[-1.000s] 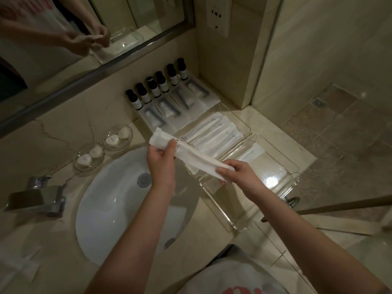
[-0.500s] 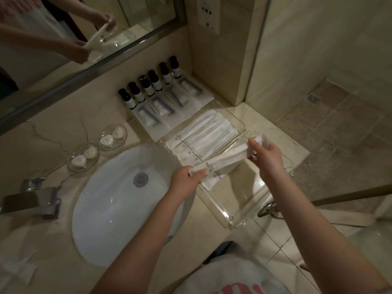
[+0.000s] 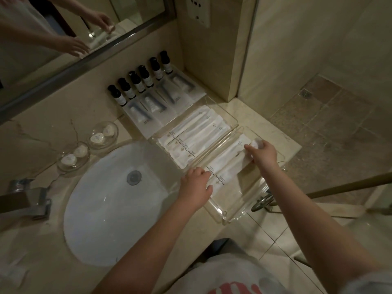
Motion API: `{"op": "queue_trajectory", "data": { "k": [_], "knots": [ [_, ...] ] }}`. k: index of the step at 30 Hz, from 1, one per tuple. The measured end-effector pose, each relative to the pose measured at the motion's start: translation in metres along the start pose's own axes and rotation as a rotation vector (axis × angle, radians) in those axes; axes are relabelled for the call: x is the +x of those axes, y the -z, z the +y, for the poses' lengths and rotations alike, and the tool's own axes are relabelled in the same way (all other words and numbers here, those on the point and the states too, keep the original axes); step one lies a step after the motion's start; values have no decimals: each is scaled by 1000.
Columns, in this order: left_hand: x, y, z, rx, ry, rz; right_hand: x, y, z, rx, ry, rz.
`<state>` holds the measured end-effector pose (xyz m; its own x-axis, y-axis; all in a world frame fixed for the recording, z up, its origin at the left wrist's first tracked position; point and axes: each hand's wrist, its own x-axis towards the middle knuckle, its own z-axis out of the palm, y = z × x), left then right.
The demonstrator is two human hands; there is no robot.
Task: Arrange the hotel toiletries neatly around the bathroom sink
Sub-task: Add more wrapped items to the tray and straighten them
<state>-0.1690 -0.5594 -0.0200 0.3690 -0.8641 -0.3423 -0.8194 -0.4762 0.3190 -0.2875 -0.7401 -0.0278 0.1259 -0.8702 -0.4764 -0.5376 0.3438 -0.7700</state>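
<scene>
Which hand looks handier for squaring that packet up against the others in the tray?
Probably the left hand: it rests on the white packet at the printed end. The right hand pins the far end.

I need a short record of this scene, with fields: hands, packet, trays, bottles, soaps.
left hand: on near end of packet
right hand: on far end of packet
packet: long, white, lying in near tray
near tray: clear, right of sink
far tray: clear, holds a row of white packets
bottles: six, dark caps, in a row by the mirror
soaps: wrapped, two in each of two glass dishes
</scene>
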Motion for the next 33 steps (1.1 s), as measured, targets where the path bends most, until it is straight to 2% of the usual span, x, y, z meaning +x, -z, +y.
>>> {"op": "queue_trajectory", "data": {
  "k": [3,6,8,11,14,20,26,33],
  "knots": [
    [-1,-5,3,44,-44,38,-9,-4,4,-294,129,59],
    [-1,-10,4,78,-86,24,-20,-3,14,-558,417,140],
    [-1,-14,3,90,-113,10,-26,-2,24,-718,551,118],
    [-1,-17,0,111,-151,10,-33,-2,37,-846,675,-16],
    [-1,-19,-2,108,-164,15,-34,-3,42,-846,626,-131],
    [1,-21,-2,104,-158,52,-29,-7,38,-777,641,-148],
    [-2,-14,-9,39,-134,79,-40,-9,32,-849,693,-79],
    [-31,23,-48,-103,33,360,-79,-43,7,-783,895,-186]
  ]
}}
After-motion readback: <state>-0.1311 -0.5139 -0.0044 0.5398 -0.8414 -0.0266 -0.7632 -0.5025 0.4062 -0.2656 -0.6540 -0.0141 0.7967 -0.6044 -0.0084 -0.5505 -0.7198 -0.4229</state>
